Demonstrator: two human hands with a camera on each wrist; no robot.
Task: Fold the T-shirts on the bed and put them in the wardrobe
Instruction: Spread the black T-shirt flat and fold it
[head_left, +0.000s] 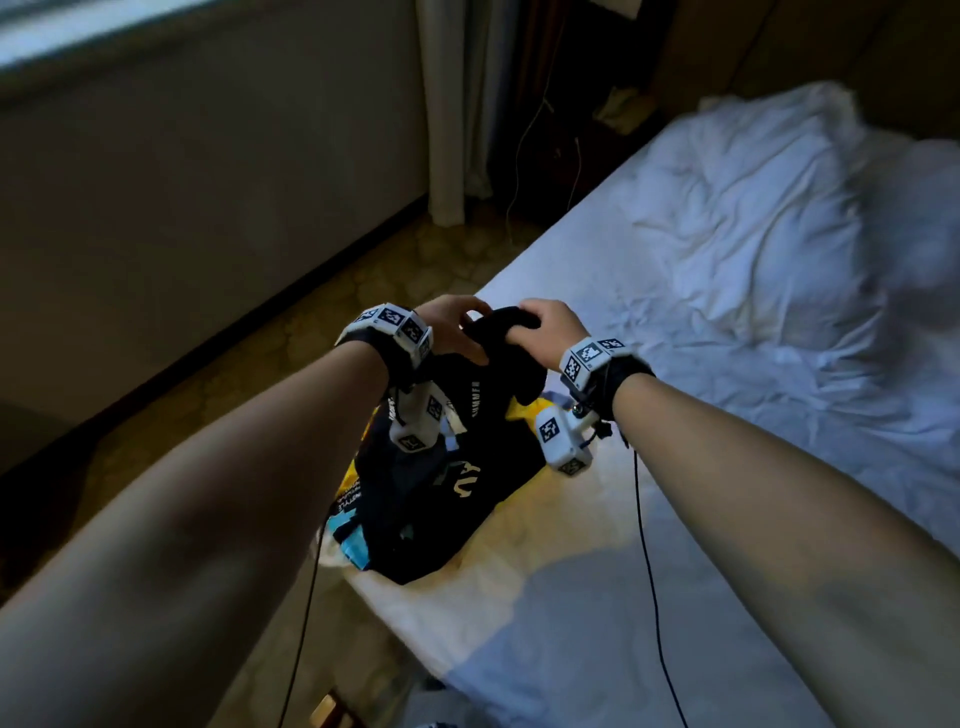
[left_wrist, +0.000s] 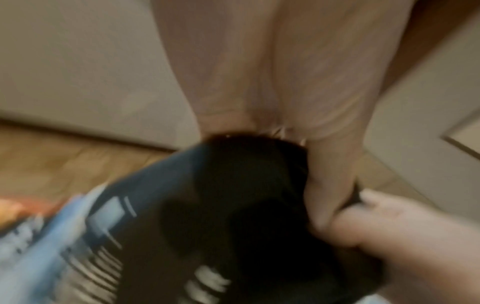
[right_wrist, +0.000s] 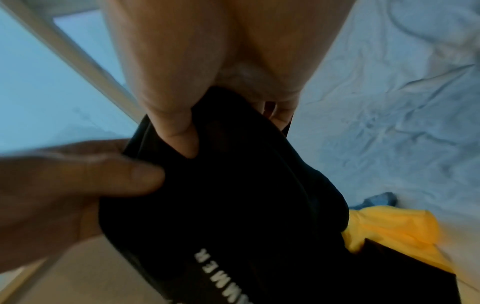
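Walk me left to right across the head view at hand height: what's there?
Wall → floor → left hand → black T-shirt gripped by both hands → right hand → white bedsheet.

The bed (head_left: 597, 270) is wearing a white, creased sheet, with a rumpled white duvet (head_left: 769, 208) lying bunched toward its far end. At the near corner a yellow garment (right_wrist: 394, 228) is lying directly on the sheet, with the lower part of a black T-shirt (head_left: 436, 499) resting over it
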